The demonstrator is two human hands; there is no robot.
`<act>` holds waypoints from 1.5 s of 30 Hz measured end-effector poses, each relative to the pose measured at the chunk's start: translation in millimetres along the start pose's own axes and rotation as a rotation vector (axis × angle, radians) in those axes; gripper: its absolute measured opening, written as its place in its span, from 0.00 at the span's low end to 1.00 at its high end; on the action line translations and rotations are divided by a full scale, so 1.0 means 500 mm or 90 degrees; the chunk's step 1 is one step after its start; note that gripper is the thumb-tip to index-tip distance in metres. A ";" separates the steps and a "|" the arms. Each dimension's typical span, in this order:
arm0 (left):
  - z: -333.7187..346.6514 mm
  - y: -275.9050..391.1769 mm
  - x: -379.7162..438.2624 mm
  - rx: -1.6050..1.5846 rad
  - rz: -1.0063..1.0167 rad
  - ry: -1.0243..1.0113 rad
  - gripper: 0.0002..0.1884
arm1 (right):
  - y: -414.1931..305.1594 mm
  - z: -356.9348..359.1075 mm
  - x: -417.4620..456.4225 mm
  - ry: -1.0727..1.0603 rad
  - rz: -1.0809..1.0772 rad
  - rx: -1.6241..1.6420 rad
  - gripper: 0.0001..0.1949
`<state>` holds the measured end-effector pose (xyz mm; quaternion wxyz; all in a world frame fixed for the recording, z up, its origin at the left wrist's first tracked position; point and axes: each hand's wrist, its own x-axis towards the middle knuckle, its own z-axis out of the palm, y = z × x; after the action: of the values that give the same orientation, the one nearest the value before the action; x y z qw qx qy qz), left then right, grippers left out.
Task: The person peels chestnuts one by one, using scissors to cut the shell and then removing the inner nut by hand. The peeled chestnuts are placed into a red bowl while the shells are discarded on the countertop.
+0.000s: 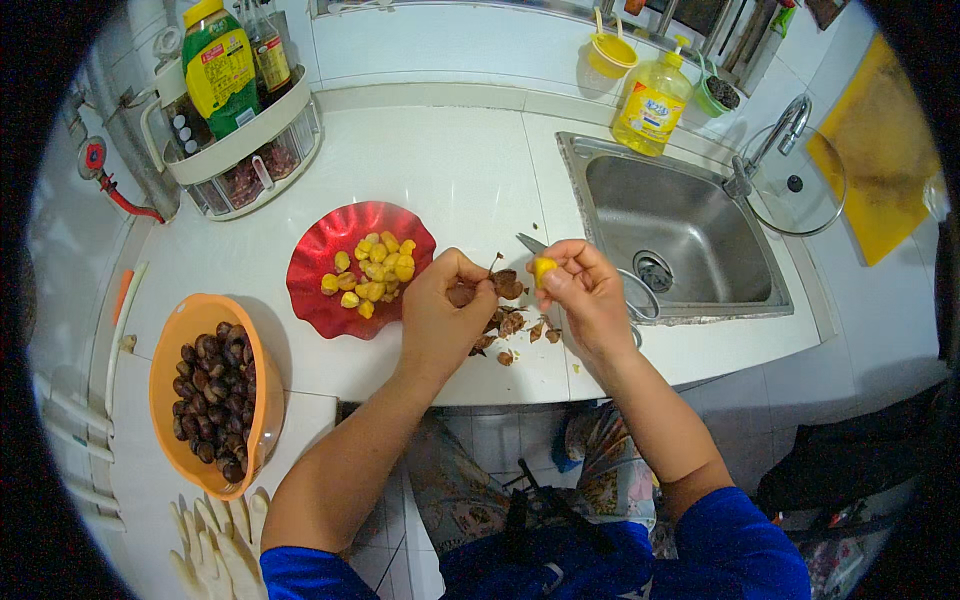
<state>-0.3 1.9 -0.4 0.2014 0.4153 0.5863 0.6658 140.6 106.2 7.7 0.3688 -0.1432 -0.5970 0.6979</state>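
My right hand [589,289] pinches a peeled yellow chestnut [544,268] between thumb and fingers. Under or behind that hand is a pair of scissors [641,294]; the blade tips and looped handles show, the middle is hidden. My left hand [446,304] has thumb and forefinger closed on a piece of brown chestnut shell, partly covered by the fingers. Below and between both hands, scraps of shell [512,322] lie strewn on the white counter. Left of my left hand, a red wavy-rimmed plate [315,277] holds several peeled chestnuts [379,266].
An orange plastic basket [166,375] of unpeeled chestnuts [214,397] stands at left, with pale rubber gloves [217,547] nearby. A condiment rack [247,161] occupies the back left corner. At right are a steel sink [682,202], dish soap [652,109] and a faucet [787,127].
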 end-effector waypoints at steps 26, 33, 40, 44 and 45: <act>-0.001 -0.001 -0.042 0.317 0.374 -0.105 0.04 | -0.085 0.120 0.100 -0.174 -0.084 -0.341 0.10; -0.012 0.012 -0.027 0.299 0.313 -0.125 0.09 | -0.019 0.271 0.189 -0.452 -0.175 -0.891 0.09; -0.005 -0.040 -0.010 0.264 0.276 -0.092 0.10 | -0.063 0.441 0.150 -0.534 -0.328 -0.734 0.08; -0.015 -0.047 -0.013 0.314 0.401 -0.097 0.10 | -0.036 0.572 0.089 -0.672 -0.438 -0.555 0.07; 0.006 -0.081 0.010 0.236 0.493 -0.088 0.07 | -0.016 0.599 0.075 -0.688 -0.467 -0.528 0.07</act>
<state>-9.5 17.0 -37.6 -0.1019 0.6773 0.4820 0.5464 -74.1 -85.9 97.7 0.1499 0.2976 -0.9160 0.2235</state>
